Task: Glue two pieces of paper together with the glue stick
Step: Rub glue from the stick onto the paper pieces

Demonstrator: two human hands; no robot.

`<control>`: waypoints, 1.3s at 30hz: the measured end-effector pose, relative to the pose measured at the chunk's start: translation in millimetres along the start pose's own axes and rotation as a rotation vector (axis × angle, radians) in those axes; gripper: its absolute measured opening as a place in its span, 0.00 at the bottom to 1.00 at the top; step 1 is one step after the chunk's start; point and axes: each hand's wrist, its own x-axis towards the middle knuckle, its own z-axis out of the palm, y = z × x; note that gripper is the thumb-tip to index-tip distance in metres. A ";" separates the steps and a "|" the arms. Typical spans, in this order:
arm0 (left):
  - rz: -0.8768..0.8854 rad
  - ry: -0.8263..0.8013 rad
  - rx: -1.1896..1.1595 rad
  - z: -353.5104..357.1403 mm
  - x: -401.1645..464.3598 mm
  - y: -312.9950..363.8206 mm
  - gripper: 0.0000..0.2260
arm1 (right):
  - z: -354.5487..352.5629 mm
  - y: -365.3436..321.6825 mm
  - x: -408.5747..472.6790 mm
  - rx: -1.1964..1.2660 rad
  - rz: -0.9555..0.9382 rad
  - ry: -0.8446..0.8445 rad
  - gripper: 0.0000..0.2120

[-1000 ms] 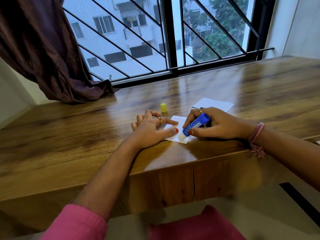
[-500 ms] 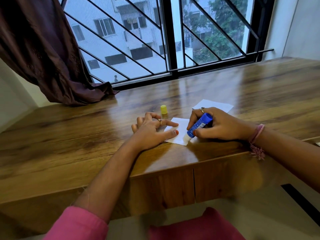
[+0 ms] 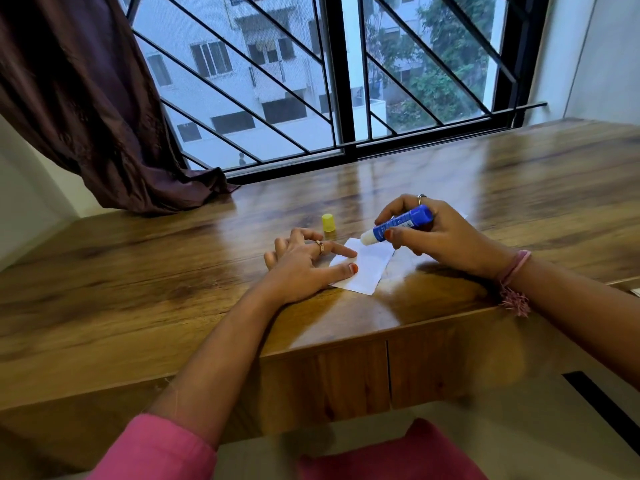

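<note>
Right hand [image 3: 446, 237] grips glue stick [image 3: 401, 225]; left hand [image 3: 304, 265] presses flat.
Thin paper [image 3: 363, 268] looks flimsy; pin its edge.

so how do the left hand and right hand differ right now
The left hand lies low on the table, thumb and forefinger pressing the paper flat; the right hand is raised, gripping the blue glue stick. The left holds nothing; the right holds the stick's tip just above the paper. Both wear a ring.
</note>
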 end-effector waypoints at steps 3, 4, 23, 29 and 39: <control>0.011 0.005 -0.019 0.5 -0.2 -0.7 0.13 | -1.7 2.2 3.0 0.016 0.031 0.033 0.09; 0.015 0.012 -0.040 0.3 -0.4 -1.1 0.12 | -2.5 2.6 3.8 0.027 0.047 0.045 0.10; -0.196 0.452 -0.833 -4.9 8.5 -16.4 0.04 | -7.6 15.6 24.6 -0.025 0.297 0.039 0.12; -0.211 0.443 -0.834 -5.7 8.7 -18.4 0.04 | -11.0 15.0 60.8 -0.029 0.338 0.028 0.16; -0.226 0.419 -0.804 -8.3 6.5 -17.5 0.04 | 10.6 23.5 105.2 -0.042 0.365 0.127 0.16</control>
